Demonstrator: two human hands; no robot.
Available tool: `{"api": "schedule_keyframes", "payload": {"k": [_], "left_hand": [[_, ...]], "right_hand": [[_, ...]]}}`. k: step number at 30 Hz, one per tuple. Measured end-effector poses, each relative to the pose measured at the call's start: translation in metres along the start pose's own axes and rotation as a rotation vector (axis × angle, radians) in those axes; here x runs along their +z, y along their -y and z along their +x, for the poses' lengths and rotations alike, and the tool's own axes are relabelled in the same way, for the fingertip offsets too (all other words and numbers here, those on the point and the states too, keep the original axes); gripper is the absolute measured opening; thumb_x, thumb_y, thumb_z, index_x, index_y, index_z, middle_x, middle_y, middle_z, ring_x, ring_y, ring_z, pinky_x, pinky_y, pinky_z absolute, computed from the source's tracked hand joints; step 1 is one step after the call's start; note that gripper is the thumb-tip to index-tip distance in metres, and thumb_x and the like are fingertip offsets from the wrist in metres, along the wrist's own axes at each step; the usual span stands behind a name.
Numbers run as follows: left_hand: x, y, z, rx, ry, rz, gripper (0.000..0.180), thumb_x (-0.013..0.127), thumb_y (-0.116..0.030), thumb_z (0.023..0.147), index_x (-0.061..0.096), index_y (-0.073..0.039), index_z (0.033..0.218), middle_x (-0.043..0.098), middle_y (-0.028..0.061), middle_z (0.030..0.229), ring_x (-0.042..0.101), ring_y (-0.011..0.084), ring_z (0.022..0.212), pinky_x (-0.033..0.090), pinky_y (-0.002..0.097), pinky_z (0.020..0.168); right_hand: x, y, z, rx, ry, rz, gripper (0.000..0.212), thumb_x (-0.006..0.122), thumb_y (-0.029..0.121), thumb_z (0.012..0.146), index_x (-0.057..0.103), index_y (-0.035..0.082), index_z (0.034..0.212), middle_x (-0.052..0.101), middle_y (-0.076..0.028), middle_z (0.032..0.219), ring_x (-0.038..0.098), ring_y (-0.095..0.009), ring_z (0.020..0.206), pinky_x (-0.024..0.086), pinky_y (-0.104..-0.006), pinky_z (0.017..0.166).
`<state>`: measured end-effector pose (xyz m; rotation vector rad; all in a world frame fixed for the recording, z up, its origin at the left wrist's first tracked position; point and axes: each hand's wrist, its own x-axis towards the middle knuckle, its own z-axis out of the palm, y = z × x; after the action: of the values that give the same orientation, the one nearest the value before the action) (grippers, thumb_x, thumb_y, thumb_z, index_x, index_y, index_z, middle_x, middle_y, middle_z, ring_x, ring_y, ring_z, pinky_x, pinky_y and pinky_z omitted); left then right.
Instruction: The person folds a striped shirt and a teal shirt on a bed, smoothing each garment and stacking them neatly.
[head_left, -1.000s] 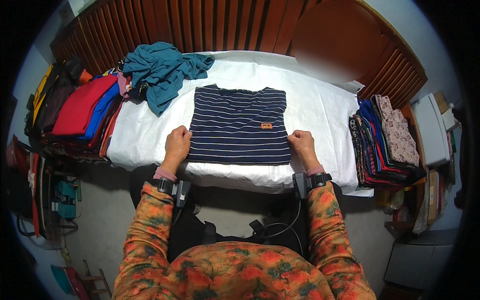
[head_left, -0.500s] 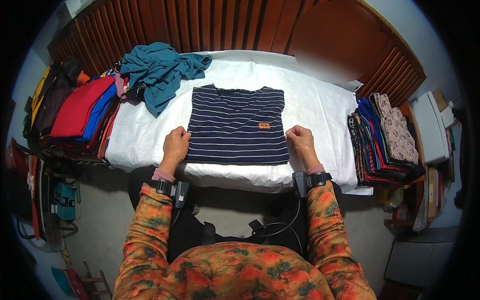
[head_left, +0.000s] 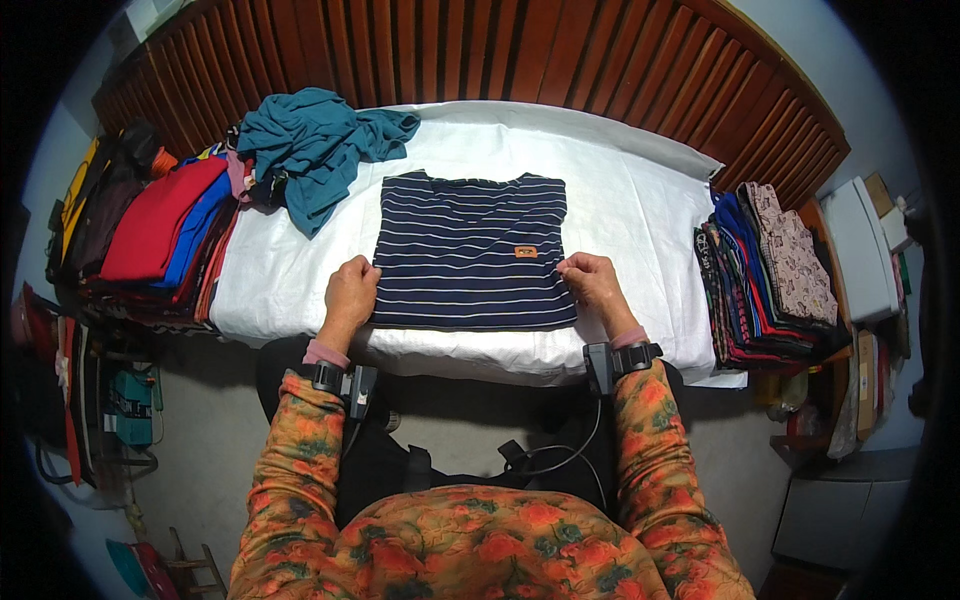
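A navy shirt with thin white stripes and a small orange-brown patch (head_left: 526, 252) lies folded into a near-square in front of me. My left hand (head_left: 347, 300) is closed at the left edge of the striped shirt (head_left: 460, 290), its fingertips against the fabric. At the opposite side, my right hand (head_left: 597, 286) pinches the right edge between thumb and forefinger. The undersides of both grips are hidden. Each wrist wears a black strapped device.
White cloth (head_left: 640, 225) covers the surface under the shirt. A crumpled teal garment (head_left: 310, 145) lies at the back left. Folded clothes are stacked at left, red garment (head_left: 155, 225) uppermost, and at right, with a patterned pinkish one (head_left: 790, 255). Behind rises a slatted wooden headboard (head_left: 450, 55).
My right hand has moved slightly left and its fingers now meet the shirt's right edge. The left hand stays at the left edge. The shirt looks nearly unchanged.
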<state>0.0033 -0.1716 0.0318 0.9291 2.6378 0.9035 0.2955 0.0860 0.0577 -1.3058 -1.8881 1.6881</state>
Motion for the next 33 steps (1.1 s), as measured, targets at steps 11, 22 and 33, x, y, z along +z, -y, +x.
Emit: {"api": "schedule_keyframes", "payload": {"k": [11,22,33], "left_hand": [[0.002,0.000,0.000,0.026,-0.021,-0.005,0.023,0.065,-0.023,0.089,0.066,-0.001,0.084,0.068,0.0175,0.077,0.067,0.0338,0.074,0.051,0.0425,0.070],[0.003,0.000,-0.001,0.035,-0.035,0.008,0.024,0.065,-0.023,0.089,0.066,0.000,0.083,0.068,0.0179,0.075,0.067,0.0326,0.071,0.051,0.0421,0.068],[0.004,0.001,0.001,0.031,-0.039,0.023,0.023,0.065,-0.023,0.089,0.066,0.000,0.083,0.068,0.0183,0.076,0.067,0.0343,0.072,0.051,0.0428,0.068]], "right_hand": [[0.004,-0.006,0.004,-0.028,-0.033,-0.154,0.018,0.073,0.016,0.087,0.069,0.003,0.076,0.062,-0.001,0.061,0.052,-0.009,0.051,0.039,-0.0243,0.045],[0.007,-0.009,0.012,-0.127,-0.072,-0.296,0.018,0.071,0.014,0.085,0.070,0.002,0.071,0.063,-0.002,0.061,0.055,-0.009,0.055,0.045,-0.0264,0.052],[0.005,-0.001,0.007,-0.047,-0.108,-0.303,0.017,0.066,0.008,0.083,0.066,-0.001,0.068,0.060,-0.006,0.058,0.055,-0.012,0.051,0.046,-0.0307,0.050]]}}
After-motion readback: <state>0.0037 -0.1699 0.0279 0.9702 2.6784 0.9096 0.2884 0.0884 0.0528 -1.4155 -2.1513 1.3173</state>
